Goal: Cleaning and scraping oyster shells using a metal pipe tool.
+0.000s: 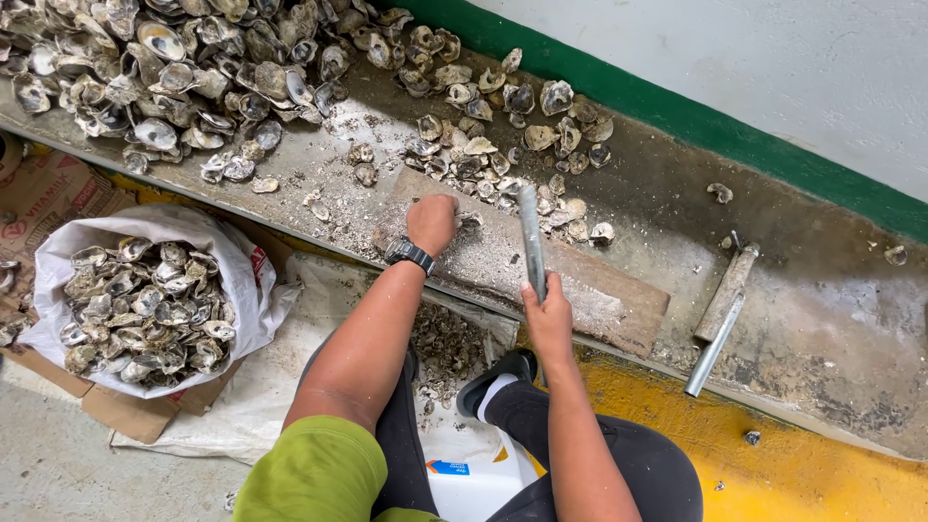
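From the head view, the worktop (667, 193) runs slantwise, its near edge just past the person's knees and a green strip (677, 111) along its far edge under the wall. Its right half lies mostly bare, with only a second metal bar (720, 314) there; the left end is buried under a big heap of shells (164, 77), and a smaller scatter of shells (503, 135) sits behind the wooden board (580, 280).

The left hand (431, 222) is clenched, pressing an oyster shell (471, 219) onto the board; the shell pokes out just beside the fingers. The right hand (547, 314) grips the lower end of a grey metal bar (531, 237), which stands over the board just right of the shell.

On the floor at the left, an open white sack (242, 266) is filled with shells.
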